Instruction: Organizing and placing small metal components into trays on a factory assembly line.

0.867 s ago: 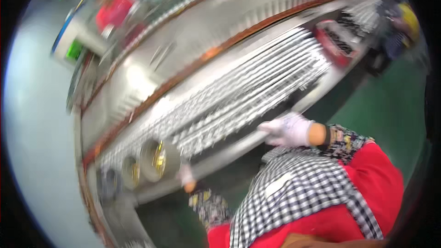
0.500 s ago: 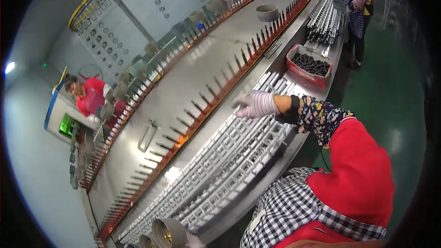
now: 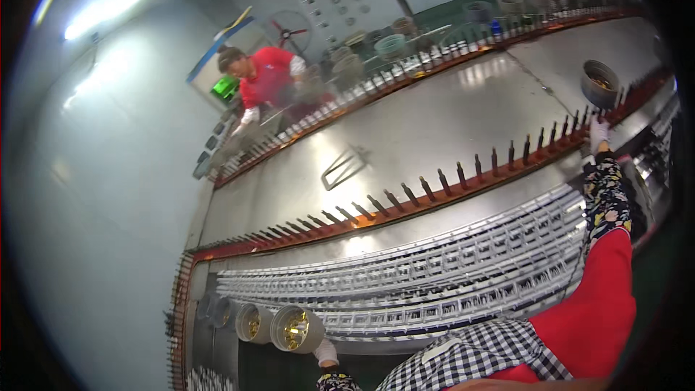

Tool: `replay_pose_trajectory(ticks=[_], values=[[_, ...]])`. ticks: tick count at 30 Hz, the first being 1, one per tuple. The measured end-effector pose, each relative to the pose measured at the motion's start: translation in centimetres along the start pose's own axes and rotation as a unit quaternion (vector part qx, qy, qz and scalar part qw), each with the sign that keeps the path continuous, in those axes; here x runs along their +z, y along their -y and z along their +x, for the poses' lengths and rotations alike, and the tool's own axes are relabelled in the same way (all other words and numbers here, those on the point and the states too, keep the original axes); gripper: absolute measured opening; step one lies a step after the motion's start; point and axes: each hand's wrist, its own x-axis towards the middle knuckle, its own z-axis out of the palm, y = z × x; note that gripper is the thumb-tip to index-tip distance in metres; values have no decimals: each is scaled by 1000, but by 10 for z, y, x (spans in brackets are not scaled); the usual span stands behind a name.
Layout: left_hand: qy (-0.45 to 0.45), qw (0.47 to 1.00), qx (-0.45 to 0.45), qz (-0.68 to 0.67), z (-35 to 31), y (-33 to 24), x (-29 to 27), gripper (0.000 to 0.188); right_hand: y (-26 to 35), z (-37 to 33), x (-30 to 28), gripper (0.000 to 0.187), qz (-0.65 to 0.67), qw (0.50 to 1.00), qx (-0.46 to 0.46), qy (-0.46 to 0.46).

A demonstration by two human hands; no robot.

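My left hand (image 3: 326,352), in a pale glove, is low in the view, against the right side of a grey round tub (image 3: 316,330) with gold-coloured metal parts inside. Its fingers are mostly hidden by the tub. Far to the right, my right hand (image 3: 599,135), in a striped glove, reaches to the row of dark upright pegs (image 3: 494,159) along the near edge of the metal table. Its fingertips are among the pegs, too small to show what they hold. Just beyond it stands a grey round bowl (image 3: 600,85) with small parts inside.
Stacked pale slotted metal strips (image 3: 434,268) lie along the near side. Another tub (image 3: 253,323) of gold-coloured parts stands at the left. A bent wire frame (image 3: 346,168) rests on the metal table (image 3: 434,116). Across it, a person in red (image 3: 264,80) works beside several bowls.
The view has swung left. My right hand has gone from above the metal strips to the pegs by the grey bowl. My left hand remains beside the tub.
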Motion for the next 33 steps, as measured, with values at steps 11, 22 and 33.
replay_pose_trajectory(ticks=[11, 22, 33], values=[[65, 993, -69, -70, -27, -15, -19, 35, -9, 78, 55, 45, -388, 917, -89, 25], [16, 987, -46, -156, -40, -26, -52, 34, 397, 57, -85, 35, 47, 952, -293, -75], [-159, 920, 177, -312, -22, 8, 47, 23, 572, -238, -259, 27, 291, 867, -128, 383]])
